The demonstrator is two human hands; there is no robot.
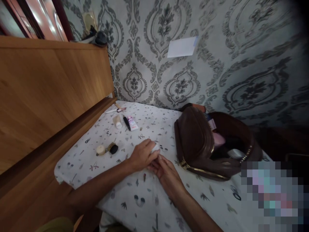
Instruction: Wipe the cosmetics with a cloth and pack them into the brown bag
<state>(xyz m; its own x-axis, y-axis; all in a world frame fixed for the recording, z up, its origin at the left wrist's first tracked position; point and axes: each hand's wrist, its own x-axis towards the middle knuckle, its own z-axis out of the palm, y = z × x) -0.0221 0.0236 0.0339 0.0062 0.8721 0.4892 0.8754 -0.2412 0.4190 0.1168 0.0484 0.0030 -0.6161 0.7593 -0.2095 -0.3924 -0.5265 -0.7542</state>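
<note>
My left hand [143, 155] is closed around a small white item [155, 148], which shows at its fingertips; its kind is too unclear to name. Just below, my right hand [167, 175] has its fingers loosely extended, palm partly up, their tips touching the left hand. I see nothing held in it, though its fingertips are partly hidden. Left of the hands lie a round cream-coloured container [100, 150] and a black-ended brush or jar [113, 148]. Farther back are a beige tube with a white cap [117, 122], a black pen-like item [126, 123] and a pink-and-white tube [132, 123].
A brown bag [194, 141] with gold zips stands open at the right, with several items inside. The patterned white cloth [149, 122] covers the surface. A wooden panel [55, 83] borders the left, and the patterned wall [156, 74] the back. Thin brushes [118, 109] lie near the far corner.
</note>
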